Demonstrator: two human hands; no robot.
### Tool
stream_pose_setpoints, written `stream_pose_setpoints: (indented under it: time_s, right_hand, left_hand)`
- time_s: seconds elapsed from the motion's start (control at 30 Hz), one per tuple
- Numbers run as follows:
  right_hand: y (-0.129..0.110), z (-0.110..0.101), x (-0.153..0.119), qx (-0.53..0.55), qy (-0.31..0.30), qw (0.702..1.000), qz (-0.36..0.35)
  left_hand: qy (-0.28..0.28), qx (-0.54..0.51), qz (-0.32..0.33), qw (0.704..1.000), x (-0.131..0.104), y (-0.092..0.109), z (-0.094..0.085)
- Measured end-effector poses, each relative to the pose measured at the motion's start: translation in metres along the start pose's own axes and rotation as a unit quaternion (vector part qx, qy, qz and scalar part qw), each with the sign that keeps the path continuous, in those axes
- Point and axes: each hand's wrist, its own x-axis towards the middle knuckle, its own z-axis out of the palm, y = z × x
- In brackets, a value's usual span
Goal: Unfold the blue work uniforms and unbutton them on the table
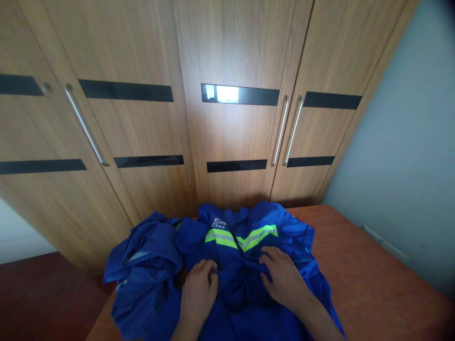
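A blue work jacket (227,279) with bright yellow-green and silver reflective bands lies front up on the reddish-brown wooden surface, its collar toward the wardrobe. White lettering shows on one side of its chest. My left hand (199,289) is closed on the jacket's front, thumb and fingers pinching the cloth. On the other side of the front, my right hand (282,277) rests on the fabric below the reflective band, thumb and fingers apart. The lower part of the jacket is wrinkled and runs out of view at the bottom.
A crumpled heap of blue cloth (145,265) lies left of the jacket, near the surface's left edge. Behind stands a wooden wardrobe (234,132) with black strips and metal handles (293,130). The wooden surface (351,265) extends right toward a pale wall (401,156).
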Motion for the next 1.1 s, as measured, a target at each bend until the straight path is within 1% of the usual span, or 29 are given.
stream_pose_setpoints:
  time_s: [0.07,0.17,0.2,0.27,0.37,0.43,0.53,0.63,0.73,0.87,1.03,1.1]
  right_hand:
    - [-0.012,0.002,0.009,0.013,0.003,1.0,-0.017]
    - [-0.021,0.016,0.021,0.015,-0.001,1.0,-0.023]
    - [-0.021,0.022,0.024,0.012,-0.004,1.0,-0.021]
    - [-0.02,0.034,0.029,0.008,-0.012,1.0,-0.018]
    - [-0.018,0.04,0.033,0.006,-0.015,1.0,-0.006]
    - [-0.017,0.038,0.033,0.009,-0.011,1.0,0.008]
    - [-0.019,0.032,0.03,0.031,0.002,0.999,0.013]
    - [-0.022,0.032,0.028,0.05,0.01,0.999,0.0]
    - [-0.026,0.035,0.029,0.045,0.024,0.999,0.009]
    - [-0.03,0.04,0.032,0.024,0.046,0.998,0.03]
    - [-0.033,0.047,0.033,0.016,0.061,0.997,0.054]
    - [-0.033,0.051,0.033,0.022,0.058,0.996,0.064]
  left_hand:
    - [0.028,-0.01,0.03,0.999,-0.001,0.008,-0.006]
    - [0.054,-0.02,0.081,0.995,-0.003,0.03,-0.013]
    - [0.051,-0.022,0.099,0.994,-0.005,0.039,-0.014]
    - [0.026,-0.023,0.128,0.991,-0.007,0.055,-0.012]
    - [-0.028,-0.007,0.144,0.989,-0.005,0.068,0.001]
    - [-0.041,0.026,0.129,0.99,0.0,0.067,0.013]
    - [-0.036,0.077,0.095,0.992,0.011,0.056,0.03]
    - [-0.041,0.084,0.08,0.992,0.019,0.045,0.039]
    - [-0.036,0.055,0.086,0.994,0.022,0.041,0.04]
    - [-0.013,-0.012,0.093,0.995,0.023,0.036,0.039]
    - [0.032,-0.079,0.092,0.992,0.021,0.024,0.051]
    - [0.04,-0.094,0.091,0.991,0.02,0.02,0.056]
